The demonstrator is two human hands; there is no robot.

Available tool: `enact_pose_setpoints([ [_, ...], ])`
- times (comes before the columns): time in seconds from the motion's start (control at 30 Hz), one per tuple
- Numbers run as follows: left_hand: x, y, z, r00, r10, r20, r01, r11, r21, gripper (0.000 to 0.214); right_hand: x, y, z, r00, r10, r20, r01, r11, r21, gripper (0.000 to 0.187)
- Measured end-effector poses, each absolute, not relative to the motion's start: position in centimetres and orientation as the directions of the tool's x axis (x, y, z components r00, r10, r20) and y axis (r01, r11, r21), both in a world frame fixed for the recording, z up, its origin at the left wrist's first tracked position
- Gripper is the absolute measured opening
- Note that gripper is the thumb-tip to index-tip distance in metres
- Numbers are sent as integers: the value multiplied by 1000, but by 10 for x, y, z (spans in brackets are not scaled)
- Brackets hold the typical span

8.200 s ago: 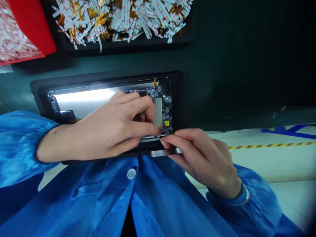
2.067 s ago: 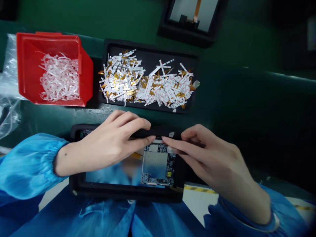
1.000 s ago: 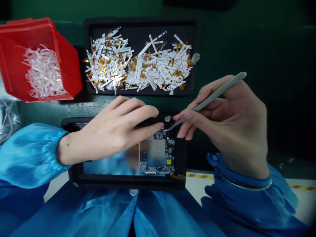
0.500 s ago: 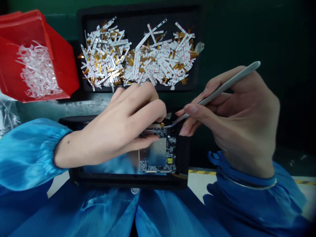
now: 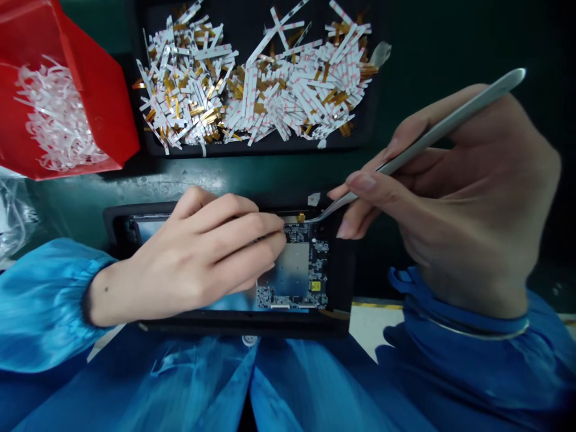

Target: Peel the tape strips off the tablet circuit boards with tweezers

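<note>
My right hand (image 5: 477, 180) grips metal tweezers (image 5: 432, 139) like a pen, their thin bent tip down at the top edge of a circuit board (image 5: 290, 264). Just beside the tip sits a small gold-coloured flex end (image 5: 301, 218). My left hand (image 5: 202, 258) lies across the board and screen back, fingers side by side and slightly bent, fingertips resting at the board's upper left part. Its thumb is mostly hidden. The board, with a yellow label, lies in an opened tablet (image 5: 315, 223) inside a black tray (image 5: 339, 282).
At the back, a black tray (image 5: 252, 151) holds a heap of white and gold flex strips (image 5: 288, 90). A red bin (image 5: 110, 114) with white plastic scraps (image 5: 63, 120) stands at the left, near clear plastic bags (image 5: 15, 210). A small white scrap (image 5: 314, 199) lies above the tablet.
My left hand has flattened and drawn down and left, uncovering the strip along the board's top edge. The tweezers remain at the gold flex end. The camera view has shifted slightly.
</note>
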State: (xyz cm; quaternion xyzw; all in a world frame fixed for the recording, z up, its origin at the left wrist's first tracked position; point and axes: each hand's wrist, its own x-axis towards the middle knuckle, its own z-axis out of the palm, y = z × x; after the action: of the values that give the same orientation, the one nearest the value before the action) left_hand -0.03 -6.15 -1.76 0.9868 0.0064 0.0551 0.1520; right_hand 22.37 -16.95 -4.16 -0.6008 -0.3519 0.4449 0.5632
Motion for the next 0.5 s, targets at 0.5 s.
enact_pose_setpoints([
  [0.5, 6, -63, -22, 990, 13, 141, -18, -977, 214, 42, 227, -166, -32, 296, 955, -12, 134, -54, -990, 33],
])
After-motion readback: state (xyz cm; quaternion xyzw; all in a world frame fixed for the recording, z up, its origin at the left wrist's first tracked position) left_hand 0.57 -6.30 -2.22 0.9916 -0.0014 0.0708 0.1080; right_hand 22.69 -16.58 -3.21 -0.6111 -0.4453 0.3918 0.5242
